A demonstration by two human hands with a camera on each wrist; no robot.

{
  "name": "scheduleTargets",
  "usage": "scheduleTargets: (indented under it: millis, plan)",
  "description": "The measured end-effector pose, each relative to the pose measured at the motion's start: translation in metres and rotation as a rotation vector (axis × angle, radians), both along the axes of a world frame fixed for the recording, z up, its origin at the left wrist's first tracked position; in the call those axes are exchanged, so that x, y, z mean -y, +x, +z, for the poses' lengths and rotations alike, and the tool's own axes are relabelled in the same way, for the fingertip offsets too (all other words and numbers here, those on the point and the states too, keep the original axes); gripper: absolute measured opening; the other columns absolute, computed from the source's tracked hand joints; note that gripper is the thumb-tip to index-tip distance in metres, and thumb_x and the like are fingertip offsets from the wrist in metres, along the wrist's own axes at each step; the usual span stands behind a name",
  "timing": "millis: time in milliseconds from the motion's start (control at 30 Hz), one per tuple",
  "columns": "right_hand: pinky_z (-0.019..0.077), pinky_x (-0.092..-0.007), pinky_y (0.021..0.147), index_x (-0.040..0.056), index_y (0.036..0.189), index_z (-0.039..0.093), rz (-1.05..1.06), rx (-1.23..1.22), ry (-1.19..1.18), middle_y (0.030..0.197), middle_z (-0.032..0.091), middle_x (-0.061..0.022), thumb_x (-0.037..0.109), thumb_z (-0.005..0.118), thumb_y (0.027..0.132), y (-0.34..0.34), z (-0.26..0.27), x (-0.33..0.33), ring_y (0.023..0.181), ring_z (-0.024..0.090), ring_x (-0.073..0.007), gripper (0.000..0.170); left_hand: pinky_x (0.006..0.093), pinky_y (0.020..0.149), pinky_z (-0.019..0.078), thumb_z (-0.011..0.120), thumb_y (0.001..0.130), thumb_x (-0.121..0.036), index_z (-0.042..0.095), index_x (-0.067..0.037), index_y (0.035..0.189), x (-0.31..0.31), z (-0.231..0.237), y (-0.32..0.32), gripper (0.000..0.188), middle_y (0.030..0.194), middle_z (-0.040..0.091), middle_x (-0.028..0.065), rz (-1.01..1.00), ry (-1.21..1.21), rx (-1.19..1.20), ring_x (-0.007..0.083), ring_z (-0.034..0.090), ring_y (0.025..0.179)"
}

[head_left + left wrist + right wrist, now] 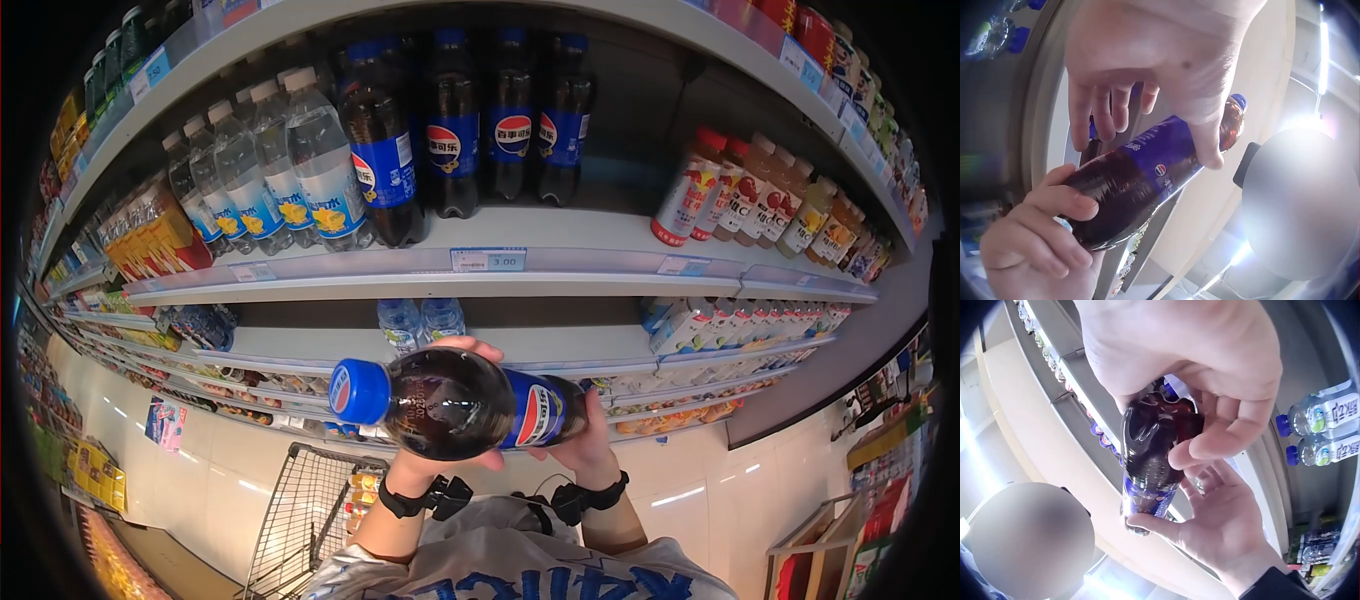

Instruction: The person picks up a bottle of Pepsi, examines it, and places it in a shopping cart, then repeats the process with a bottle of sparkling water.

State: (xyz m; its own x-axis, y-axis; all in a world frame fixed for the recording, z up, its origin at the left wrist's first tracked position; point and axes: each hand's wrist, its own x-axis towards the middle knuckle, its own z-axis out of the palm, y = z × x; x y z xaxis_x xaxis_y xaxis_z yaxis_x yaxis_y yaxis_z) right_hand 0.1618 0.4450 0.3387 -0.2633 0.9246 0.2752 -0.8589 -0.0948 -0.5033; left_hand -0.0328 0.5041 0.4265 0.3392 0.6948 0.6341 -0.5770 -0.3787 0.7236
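Observation:
A large cola bottle with a blue cap and blue label lies tilted across both hands, its cap pointing left in the head view. My left hand holds it round the body, fingers on the far side and thumb on the near side. At the base, my right hand grips the bottle with curled fingers. In the left wrist view the thumb of the left hand lies along the label. Dark liquid fills the bottle in the right wrist view, where the right hand covers its bottom end.
More cola bottles stand on the shelf ahead, beside clear soda bottles. Juice bottles are at the right. Below, two water bottles stand on a lower shelf. A wire shopping cart holding goods is at the lower left.

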Motion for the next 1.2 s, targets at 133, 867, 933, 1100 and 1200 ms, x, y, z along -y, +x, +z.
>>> scheduleTargets:
  millis: [133, 867, 933, 1100, 1200]
  plan:
    - [0.0510, -0.0376, 0.066, 0.0017, 0.140, 0.039, -0.315, 0.215, -0.038, 0.117, 0.061, -0.0140, 0.061, 0.044, 0.094, -0.005, 0.014, 0.003, 0.087, 0.064, -0.0264, 0.075, 0.0339, 0.096, 0.0473, 0.085, 0.075, -0.022, 0.045, 0.000, 0.133, 0.007, -0.026, -0.009, 0.074, 0.129, 0.055, 0.0101, 0.072, -0.237, -0.085, 0.0168, 0.056, 0.113]
    - [0.0547, -0.0399, 0.067, -0.0024, 0.140, 0.037, -0.024, 0.263, 0.063, 0.116, 0.060, -0.0232, 0.075, 0.040, 0.086, -0.010, 0.012, -0.011, 0.087, 0.067, -0.0327, 0.094, 0.0322, 0.094, 0.0464, 0.079, 0.083, -0.025, 0.048, 0.002, 0.129, 0.023, -0.014, -0.009, 0.062, 0.120, 0.059, 0.0091, 0.096, -0.290, -0.035, 0.0170, 0.058, 0.109]
    - [0.0564, -0.0394, 0.077, -0.0050, 0.141, 0.036, -0.086, 0.154, 0.161, 0.122, 0.059, -0.0198, 0.057, 0.058, 0.089, -0.010, 0.012, -0.010, 0.101, 0.065, -0.0287, 0.084, 0.0346, 0.098, 0.0444, 0.082, 0.080, -0.023, 0.045, 0.002, 0.132, 0.017, -0.023, -0.014, 0.069, 0.127, 0.055, 0.0107, 0.142, -0.220, -0.047, 0.0190, 0.055, 0.115]
    - [0.0512, -0.0382, 0.094, -0.0035, 0.145, 0.029, -0.194, 0.206, 0.179, 0.137, 0.048, -0.0163, 0.032, 0.075, 0.082, -0.017, 0.033, -0.004, 0.119, 0.055, -0.0255, 0.086, 0.0341, 0.099, 0.0405, 0.068, 0.091, -0.037, 0.039, 0.000, 0.136, 0.010, -0.026, -0.007, 0.066, 0.130, 0.052, 0.0100, 0.202, -0.254, 0.001, 0.0177, 0.051, 0.117]
    - [0.0471, -0.0364, 0.100, -0.0007, 0.147, 0.028, -0.334, 0.366, 0.186, 0.141, 0.043, -0.0144, 0.023, 0.078, 0.079, -0.020, 0.039, -0.001, 0.125, 0.050, -0.0241, 0.087, 0.0336, 0.097, 0.0416, 0.067, 0.091, -0.039, 0.039, 0.000, 0.134, 0.012, -0.037, -0.004, 0.064, 0.128, 0.053, 0.0099, 0.235, -0.304, 0.000, 0.0171, 0.053, 0.114]
